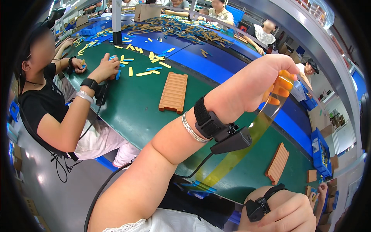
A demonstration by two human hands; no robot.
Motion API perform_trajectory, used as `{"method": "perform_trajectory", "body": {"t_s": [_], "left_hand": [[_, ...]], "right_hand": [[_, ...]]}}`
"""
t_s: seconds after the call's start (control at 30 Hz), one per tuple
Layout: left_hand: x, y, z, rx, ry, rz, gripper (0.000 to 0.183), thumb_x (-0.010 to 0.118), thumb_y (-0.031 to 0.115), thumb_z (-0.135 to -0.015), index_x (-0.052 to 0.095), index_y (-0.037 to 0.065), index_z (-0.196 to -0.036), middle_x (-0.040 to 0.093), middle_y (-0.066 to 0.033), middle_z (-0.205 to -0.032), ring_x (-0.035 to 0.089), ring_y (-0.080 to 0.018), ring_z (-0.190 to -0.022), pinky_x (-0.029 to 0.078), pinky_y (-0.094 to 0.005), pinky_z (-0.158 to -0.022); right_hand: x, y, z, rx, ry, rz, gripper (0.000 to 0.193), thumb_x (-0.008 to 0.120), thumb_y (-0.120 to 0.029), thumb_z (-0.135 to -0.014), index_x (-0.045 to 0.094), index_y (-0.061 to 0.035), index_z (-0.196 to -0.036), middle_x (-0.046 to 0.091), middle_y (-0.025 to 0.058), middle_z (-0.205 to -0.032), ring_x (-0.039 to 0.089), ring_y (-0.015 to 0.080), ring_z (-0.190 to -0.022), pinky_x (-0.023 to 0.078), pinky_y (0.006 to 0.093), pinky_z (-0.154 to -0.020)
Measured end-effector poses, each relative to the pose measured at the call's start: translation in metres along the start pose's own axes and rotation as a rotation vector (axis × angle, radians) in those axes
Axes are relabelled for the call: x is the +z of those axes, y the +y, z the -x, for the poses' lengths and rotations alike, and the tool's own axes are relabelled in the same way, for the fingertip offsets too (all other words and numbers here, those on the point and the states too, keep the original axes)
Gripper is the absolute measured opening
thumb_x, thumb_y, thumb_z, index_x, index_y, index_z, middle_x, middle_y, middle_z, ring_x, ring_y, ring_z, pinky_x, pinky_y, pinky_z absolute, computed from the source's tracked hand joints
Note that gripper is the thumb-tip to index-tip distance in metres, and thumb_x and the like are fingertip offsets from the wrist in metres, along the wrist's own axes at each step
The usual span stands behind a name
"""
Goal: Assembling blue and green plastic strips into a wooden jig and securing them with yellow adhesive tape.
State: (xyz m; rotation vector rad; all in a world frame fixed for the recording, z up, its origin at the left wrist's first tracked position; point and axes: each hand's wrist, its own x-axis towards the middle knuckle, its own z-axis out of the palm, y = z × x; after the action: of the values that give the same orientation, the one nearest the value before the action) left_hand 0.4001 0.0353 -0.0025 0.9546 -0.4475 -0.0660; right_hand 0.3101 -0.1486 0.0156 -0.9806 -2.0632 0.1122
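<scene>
My left hand (272, 83) is raised over the green table, fingers curled around the upper end of a translucent yellow film strip (232, 160). Its fingers show orange through the film, which slants down to the table's near edge. Several blue flat sticks (203, 187) lie beside the strip's lower end. At the lower right, my right hand (290, 213) is bent, its fingers pressed together near the black device on the wrist; what they hold is hidden. Two brown grooved blocks rest on the table, one (174, 92) left of my left forearm, another (277, 163) above my right hand.
A co-worker (50, 92) sits at left, handling small blue pieces. Loose yellow and blue sticks (156, 58) scatter across the green table (135, 112). Behind runs a blue belt (193, 58) with a large heap of sticks (174, 29). A blue bin (321, 152) stands at right.
</scene>
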Motion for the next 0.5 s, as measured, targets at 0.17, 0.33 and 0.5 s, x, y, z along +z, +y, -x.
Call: {"method": "perform_trajectory", "body": {"t_s": [0.17,0.33,0.5], "left_hand": [[0.001,-0.001,0.0,0.009,0.002,0.002,0.024,0.061,0.029,-0.087,0.059,0.007,-0.096,0.059,-0.0063,-0.099,0.056,-0.0168,-0.073,0.046,-0.0351,-0.069],[0.002,-0.002,-0.001,0.001,-0.002,0.016,0.024,0.061,0.029,-0.087,0.06,0.007,-0.097,0.059,-0.0061,-0.098,0.055,-0.0165,-0.073,0.046,-0.0352,-0.069],[0.004,0.001,0.004,0.0,0.023,0.007,0.022,0.059,0.026,-0.089,0.06,0.006,-0.098,0.06,-0.0065,-0.098,0.056,-0.0168,-0.074,0.047,-0.0361,-0.07]], "right_hand": [[0.0,-0.002,0.001,0.014,-0.012,-0.015,0.022,0.051,-0.013,-0.089,0.062,0.0036,-0.078,0.068,0.0176,-0.079,0.069,0.0293,-0.065,0.054,0.0368,-0.056],[-0.002,0.0,0.002,-0.013,-0.037,-0.036,0.022,0.051,-0.012,-0.09,0.062,0.0035,-0.079,0.068,0.0186,-0.079,0.07,0.0295,-0.067,0.055,0.0377,-0.058],[0.004,0.007,0.012,-0.085,0.036,-0.022,0.016,0.051,-0.002,-0.082,0.058,0.0019,-0.068,0.063,0.0145,-0.065,0.068,0.0261,-0.058,0.057,0.0339,-0.057]]}}
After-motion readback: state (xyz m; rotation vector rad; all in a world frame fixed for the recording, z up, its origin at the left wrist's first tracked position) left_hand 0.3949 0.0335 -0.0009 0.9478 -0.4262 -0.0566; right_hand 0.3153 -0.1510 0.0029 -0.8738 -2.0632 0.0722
